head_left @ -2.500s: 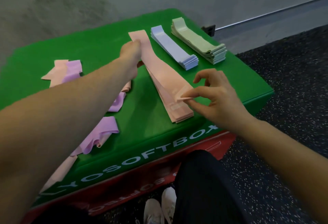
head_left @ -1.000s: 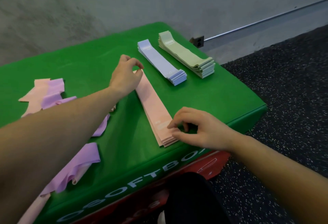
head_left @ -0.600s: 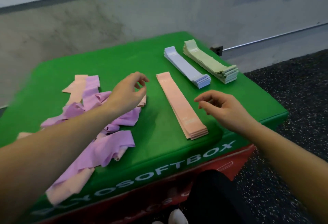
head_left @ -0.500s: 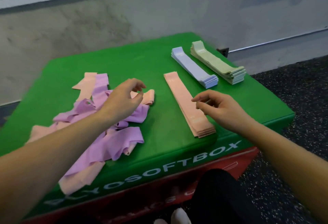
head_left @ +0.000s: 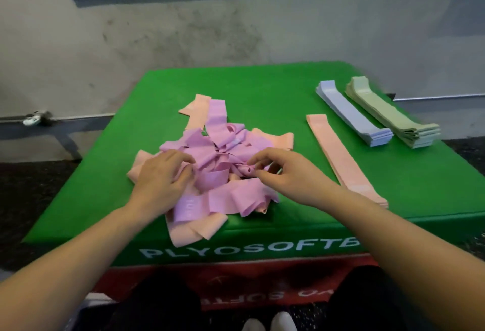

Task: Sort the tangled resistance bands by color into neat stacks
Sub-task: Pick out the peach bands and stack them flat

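A: Largest item first: the green foam box (head_left: 262, 89) acts as the counter. On it, left of centre, lies the tangled pile (head_left: 217, 170) of purple and peach bands. To its right lie three flat stacks: peach stack (head_left: 341, 157), blue stack (head_left: 351, 115), green stack (head_left: 393, 112).

B: And the hands?

A: The left hand (head_left: 160, 175) lies spread on the pile's left side, fingers flat on the bands. The right hand (head_left: 283, 173) has thumb and fingertips pressed together on a purple band (head_left: 244, 169) near the middle.

B: Procedure for this step?

A: My advice: hold the pile down with the left hand, then draw one band out slowly along its length. Do not jerk; the loops interlock and may drag neighbours off the front edge, where a peach band already overhangs.

B: Surroundings?

A: Grey concrete wall (head_left: 183, 36) behind, dark speckled floor (head_left: 31, 194) around.
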A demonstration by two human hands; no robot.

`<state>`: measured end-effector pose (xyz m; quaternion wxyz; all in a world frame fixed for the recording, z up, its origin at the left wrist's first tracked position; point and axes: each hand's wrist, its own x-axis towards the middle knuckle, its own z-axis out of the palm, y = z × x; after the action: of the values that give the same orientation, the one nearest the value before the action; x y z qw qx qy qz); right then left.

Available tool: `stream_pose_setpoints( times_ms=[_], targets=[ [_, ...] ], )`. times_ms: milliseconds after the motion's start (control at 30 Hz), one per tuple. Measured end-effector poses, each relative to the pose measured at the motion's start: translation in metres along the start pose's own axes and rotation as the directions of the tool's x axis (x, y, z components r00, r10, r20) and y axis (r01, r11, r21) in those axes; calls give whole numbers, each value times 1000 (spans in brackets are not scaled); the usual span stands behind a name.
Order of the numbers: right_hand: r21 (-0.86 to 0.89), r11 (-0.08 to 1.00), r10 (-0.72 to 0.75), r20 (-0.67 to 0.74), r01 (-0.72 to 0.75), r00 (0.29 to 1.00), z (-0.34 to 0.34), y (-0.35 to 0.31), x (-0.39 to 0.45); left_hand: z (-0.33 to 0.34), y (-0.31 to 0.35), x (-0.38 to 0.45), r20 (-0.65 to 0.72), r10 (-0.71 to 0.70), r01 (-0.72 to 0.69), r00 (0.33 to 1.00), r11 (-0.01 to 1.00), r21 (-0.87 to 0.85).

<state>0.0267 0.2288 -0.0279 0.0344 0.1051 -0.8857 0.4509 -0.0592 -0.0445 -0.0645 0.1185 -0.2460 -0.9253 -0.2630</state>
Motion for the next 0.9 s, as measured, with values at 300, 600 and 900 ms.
stream_pose_setpoints(
  times_ms=[300, 600, 900],
  targets=[
    [-147, 985, -48, 243, 86, 969, 95, -59, 48, 4, -33, -31, -176, -133, 76, 975, 952, -295],
    [-369, 929, 86, 145, -27, 986, 130, -48, 82, 6, -38, -34, -203, -123, 52, 972, 946, -321],
    [-333, 937, 43, 411, 107, 911, 92, -32, 60, 7, -37, -35, -98, 3, -17, 995, 990, -143]
  ],
)
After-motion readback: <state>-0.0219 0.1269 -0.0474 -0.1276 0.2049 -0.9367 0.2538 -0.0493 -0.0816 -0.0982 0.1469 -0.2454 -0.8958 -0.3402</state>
